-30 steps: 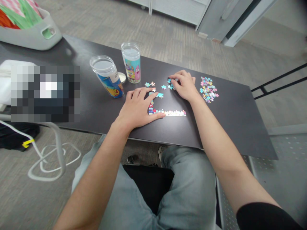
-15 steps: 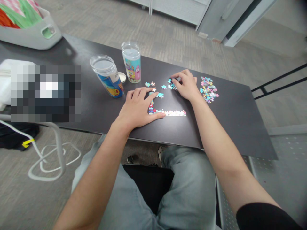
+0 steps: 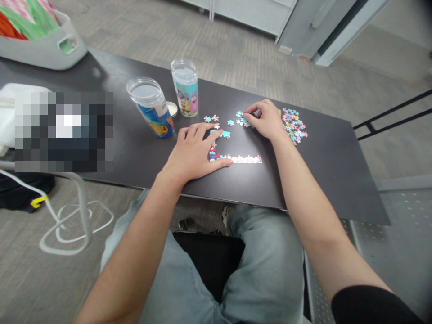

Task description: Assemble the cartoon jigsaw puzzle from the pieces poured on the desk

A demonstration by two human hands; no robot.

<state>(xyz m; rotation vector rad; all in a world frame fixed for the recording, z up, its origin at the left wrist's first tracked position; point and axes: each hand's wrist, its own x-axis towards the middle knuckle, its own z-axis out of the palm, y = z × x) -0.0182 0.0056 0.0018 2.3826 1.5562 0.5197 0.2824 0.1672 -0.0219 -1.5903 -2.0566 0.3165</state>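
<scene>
My left hand [image 3: 194, 153] lies spread on the table, its fingers over the left side of a partly joined jigsaw puzzle [image 3: 248, 159]. The joined pieces form a bottom strip, a left edge and a short light-blue top part [image 3: 225, 134]. Part of that left side is hidden under the hand. My right hand [image 3: 266, 119] is bent, thumb and forefinger pinched together at a small cluster of blue puzzle pieces [image 3: 240, 120]. The fingertips seem to grip one piece there, mostly covered. Between the hands lies a single blue piece [image 3: 230, 123]. Loose pieces [image 3: 208, 119] sit beyond my left fingers.
A heap of mixed puzzle pieces [image 3: 294, 125] lies right of my right hand. Two clear cartoon-print canisters, one blue [image 3: 155, 117] and one light [image 3: 186, 94], stand at left near a white lid [image 3: 172, 109]. A grey basket [image 3: 64, 54] sits at the far left of the dark table [image 3: 324, 180].
My right hand has shifted slightly right, and its forefinger has closed toward the thumb, uncovering more of the blue pieces. The left hand stays in place.
</scene>
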